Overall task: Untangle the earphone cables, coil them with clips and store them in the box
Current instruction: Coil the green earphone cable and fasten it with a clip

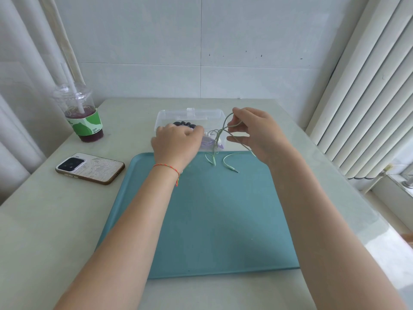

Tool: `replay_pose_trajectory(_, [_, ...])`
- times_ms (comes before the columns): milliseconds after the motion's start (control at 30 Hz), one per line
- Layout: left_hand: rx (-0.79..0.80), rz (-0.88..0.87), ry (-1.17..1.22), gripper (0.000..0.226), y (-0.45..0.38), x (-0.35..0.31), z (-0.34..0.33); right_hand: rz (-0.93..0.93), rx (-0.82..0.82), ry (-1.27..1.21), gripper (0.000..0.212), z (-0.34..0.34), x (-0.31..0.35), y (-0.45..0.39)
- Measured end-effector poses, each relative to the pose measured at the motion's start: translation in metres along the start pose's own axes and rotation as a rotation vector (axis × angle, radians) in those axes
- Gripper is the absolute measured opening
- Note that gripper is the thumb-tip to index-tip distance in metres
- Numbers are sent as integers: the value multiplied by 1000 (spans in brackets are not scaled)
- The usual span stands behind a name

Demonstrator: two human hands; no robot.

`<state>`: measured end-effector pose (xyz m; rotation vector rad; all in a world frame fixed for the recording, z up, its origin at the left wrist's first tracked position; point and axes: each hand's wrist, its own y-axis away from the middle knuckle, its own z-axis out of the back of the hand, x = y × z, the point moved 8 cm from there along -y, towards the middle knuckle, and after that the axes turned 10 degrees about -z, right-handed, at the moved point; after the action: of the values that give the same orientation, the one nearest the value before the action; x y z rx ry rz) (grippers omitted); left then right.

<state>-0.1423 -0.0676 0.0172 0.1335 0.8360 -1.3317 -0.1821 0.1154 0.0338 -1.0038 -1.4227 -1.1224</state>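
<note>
My right hand (252, 130) pinches a looped pale green earphone cable (223, 128) and holds it above the clear plastic box (192, 114). The cable's loose ends and its plug (232, 168) lie on the far part of the teal tray (212, 220). My left hand (176, 142) reaches over the box's near left side, fingers curled down toward the contents; whether it holds anything is hidden. Inside the box I see dark clips (184, 124) and a purple and white cable (210, 142).
A phone (89, 167) lies face down left of the tray. A plastic cup (83, 117) with a dark drink and a straw stands at the table's back left. The wall is behind the table, and blinds run along the right side.
</note>
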Motion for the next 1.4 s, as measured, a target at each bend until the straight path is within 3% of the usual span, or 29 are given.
replay_pose_trajectory(100, [124,-17,539,27,4,-14,-13,8,47,13,28,-7,0,3])
replay_pose_trajectory(167, [289,-26,717,18,11,-24,-29,14,78,23,28,-11,-1,3])
replay_pose_trajectory(233, [306,-51,807,10,14,-28,-33,3,77,28,28,-9,-3,1])
replay_pose_trajectory(433, [248,71,867,10,12,-17,-27,-18,-51,269,28,7,-5,-2])
replay_pose_trajectory(567, [206,110,877,14,13,-14,-29,57,57,442,23,-3,6,12])
replay_pose_trajectory(800, [152,116,813,16,9,-9,-24,59,23,1031,14,-9,-5,7])
replay_pose_trajectory(967, [209,162,871,14,10,-8,-27,184,-243,962,12,9,14,3])
replay_pose_trajectory(1133, [122,208,887,16,7,2,-29,203,-252,717,16,11,16,2])
replay_pose_trajectory(1300, [-16,274,823,17,3,20,-20,201,-356,582,38,24,20,1])
replay_pose_trajectory(1400, [-8,284,795,17,4,21,-20,165,-463,619,22,33,17,-2])
